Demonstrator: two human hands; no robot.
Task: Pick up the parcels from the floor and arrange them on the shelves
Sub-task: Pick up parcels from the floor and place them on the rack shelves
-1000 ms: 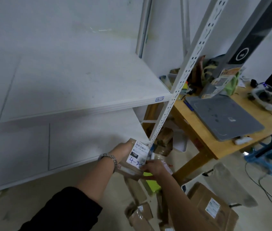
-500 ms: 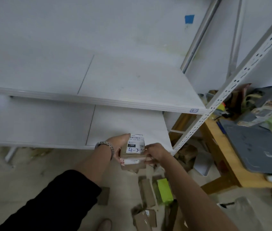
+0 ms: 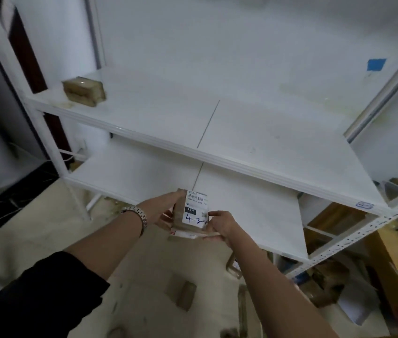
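A small brown cardboard parcel (image 3: 189, 217) with a white label marked "4-3-4" hangs in the air in front of the lower white shelf (image 3: 254, 215). My left hand (image 3: 162, 209) grips its left side and my right hand (image 3: 219, 225) grips its right lower edge. The upper shelf (image 3: 241, 132) runs across the middle of the view. One brown taped parcel (image 3: 84, 91) stands at that shelf's far left end. Several more brown parcels (image 3: 183, 292) lie on the floor below my arms.
White perforated shelf posts stand at the left (image 3: 46, 132) and right (image 3: 363, 228). A wooden table (image 3: 397, 259) with clutter sits at the right edge. More boxes (image 3: 324, 286) are piled under the shelf's right end. A blue tape patch (image 3: 375, 64) marks the wall.
My view has swung left along the shelves, bringing the left end and its parcel into sight. Both hands keep hold of the labelled parcel, now centred before the lower shelf.
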